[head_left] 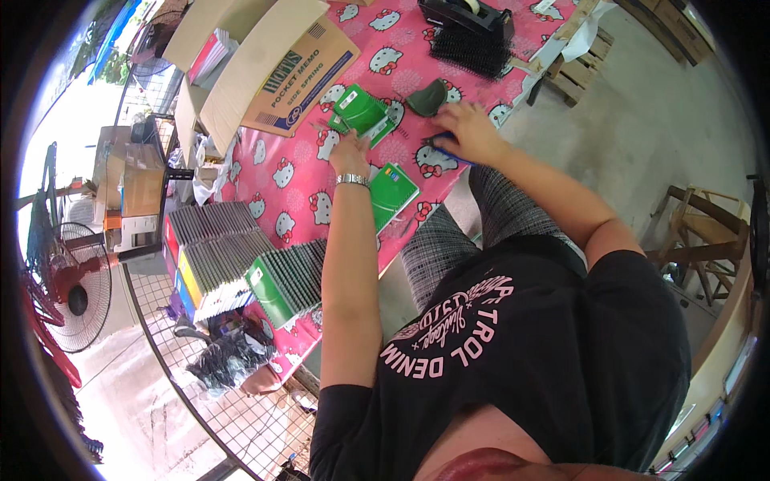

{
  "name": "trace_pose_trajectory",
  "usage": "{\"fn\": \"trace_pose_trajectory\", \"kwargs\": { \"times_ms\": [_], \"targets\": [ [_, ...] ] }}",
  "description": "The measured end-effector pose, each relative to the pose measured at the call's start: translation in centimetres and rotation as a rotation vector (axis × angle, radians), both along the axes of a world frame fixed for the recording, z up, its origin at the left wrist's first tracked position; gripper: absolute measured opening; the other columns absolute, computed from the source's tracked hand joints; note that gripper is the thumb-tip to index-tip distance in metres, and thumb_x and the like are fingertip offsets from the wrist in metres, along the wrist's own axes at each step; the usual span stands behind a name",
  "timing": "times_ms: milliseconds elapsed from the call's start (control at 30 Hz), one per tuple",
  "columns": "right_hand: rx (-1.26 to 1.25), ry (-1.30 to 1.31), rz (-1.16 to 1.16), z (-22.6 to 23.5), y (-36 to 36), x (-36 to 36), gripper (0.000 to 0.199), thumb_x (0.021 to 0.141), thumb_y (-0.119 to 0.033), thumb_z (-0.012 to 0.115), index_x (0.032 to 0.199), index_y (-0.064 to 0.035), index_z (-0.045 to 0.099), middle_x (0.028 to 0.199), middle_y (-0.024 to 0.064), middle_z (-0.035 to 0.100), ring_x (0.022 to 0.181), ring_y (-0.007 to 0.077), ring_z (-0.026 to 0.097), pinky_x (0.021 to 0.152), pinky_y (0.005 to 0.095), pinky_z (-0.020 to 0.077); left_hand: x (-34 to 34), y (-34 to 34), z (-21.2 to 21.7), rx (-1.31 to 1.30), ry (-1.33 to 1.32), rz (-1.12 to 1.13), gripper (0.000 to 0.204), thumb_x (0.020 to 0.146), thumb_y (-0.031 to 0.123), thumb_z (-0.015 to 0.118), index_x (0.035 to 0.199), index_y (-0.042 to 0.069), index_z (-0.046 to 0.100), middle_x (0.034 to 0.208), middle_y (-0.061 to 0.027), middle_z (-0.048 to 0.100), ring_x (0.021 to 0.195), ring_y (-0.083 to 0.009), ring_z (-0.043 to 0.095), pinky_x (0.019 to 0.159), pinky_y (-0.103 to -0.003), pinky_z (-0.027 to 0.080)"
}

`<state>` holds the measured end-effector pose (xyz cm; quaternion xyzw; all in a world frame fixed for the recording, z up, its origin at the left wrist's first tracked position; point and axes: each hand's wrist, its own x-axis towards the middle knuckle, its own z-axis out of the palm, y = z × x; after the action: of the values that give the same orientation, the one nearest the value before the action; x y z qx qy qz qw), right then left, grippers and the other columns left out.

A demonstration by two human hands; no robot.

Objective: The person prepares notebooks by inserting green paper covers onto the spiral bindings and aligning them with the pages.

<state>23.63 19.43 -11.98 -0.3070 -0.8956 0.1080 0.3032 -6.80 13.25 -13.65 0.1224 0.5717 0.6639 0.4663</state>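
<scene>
My left hand (pixel 350 152) rests on a small stack of green notebooks (pixel 361 112) lying on the pink cartoon-print tablecloth (pixel 297 172); a silver bracelet circles that wrist. My right hand (pixel 468 130) is closed over a small blue object (pixel 449 152) near the table's edge. A dark green pouch-like thing (pixel 427 98) lies just beyond it. Another green notebook (pixel 391 192) lies under my left forearm.
An open cardboard box (pixel 273 68) stands at the table's far left. A black tape dispenser (pixel 468 14) and black comb bindings (pixel 472 50) sit at the far side. Rows of stacked notebooks (pixel 233 260) fill the near left. A fan (pixel 76 293) and wooden stool (pixel 706 232) flank me.
</scene>
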Motion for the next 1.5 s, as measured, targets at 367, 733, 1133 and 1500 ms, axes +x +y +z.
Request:
{"fn": "trace_pose_trajectory", "kwargs": {
  "times_ms": [367, 733, 1133, 1500],
  "targets": [
    [0.267, -0.459, -0.367, -1.8, 13.9, 2.9, 0.015, 0.082, -0.018, 0.059, 0.089, -0.0106, 0.069, 0.094, 0.0070, 0.066, 0.098, 0.0244, 0.061, 0.081, 0.0376, 0.0463, 12.5, -8.8, 6.8, -0.061, 1.681, -0.521, 0.032, 0.078, 0.016, 0.071, 0.106, 0.005, 0.059, 0.099, -0.0121, 0.062, 0.085, -0.0299, 0.060, 0.078, -0.039, 0.049],
    [-0.197, 0.264, 0.304, 2.7, 2.0, -0.4, 0.038, 0.081, -0.006, 0.060, 0.118, -0.0117, 0.066, 0.095, 0.0149, 0.062, 0.091, 0.0333, 0.061, 0.081, 0.0421, 0.0496, 10.2, -11.7, 7.9, -0.159, 1.557, -0.801, 0.035, 0.077, 0.014, 0.073, 0.111, 0.010, 0.065, 0.101, -0.0120, 0.069, 0.083, -0.0296, 0.067, 0.072, -0.038, 0.054],
    [-0.480, 0.260, 0.478, 2.0, -2.2, -1.8, 0.025, 0.085, -0.009, 0.064, 0.110, -0.0077, 0.067, 0.097, 0.0126, 0.058, 0.087, 0.0302, 0.060, 0.076, 0.0397, 0.0488, 9.4, -11.5, 9.5, -0.131, 1.644, -0.696, 0.028, 0.084, 0.009, 0.058, 0.111, 0.006, 0.061, 0.095, -0.0153, 0.066, 0.081, -0.0338, 0.064, 0.068, -0.044, 0.052],
    [-0.073, -0.078, 0.600, 2.1, -4.3, -2.5, 0.034, 0.071, -0.032, 0.074, 0.097, -0.0099, 0.068, 0.091, 0.0082, 0.060, 0.087, 0.0281, 0.063, 0.078, 0.0429, 0.0500, 11.0, -12.5, 6.4, -0.049, 1.810, -0.376, 0.048, 0.085, 0.001, 0.056, 0.131, 0.009, 0.047, 0.101, -0.0174, 0.067, 0.081, -0.0351, 0.065, 0.067, -0.043, 0.053]
  ]
}}
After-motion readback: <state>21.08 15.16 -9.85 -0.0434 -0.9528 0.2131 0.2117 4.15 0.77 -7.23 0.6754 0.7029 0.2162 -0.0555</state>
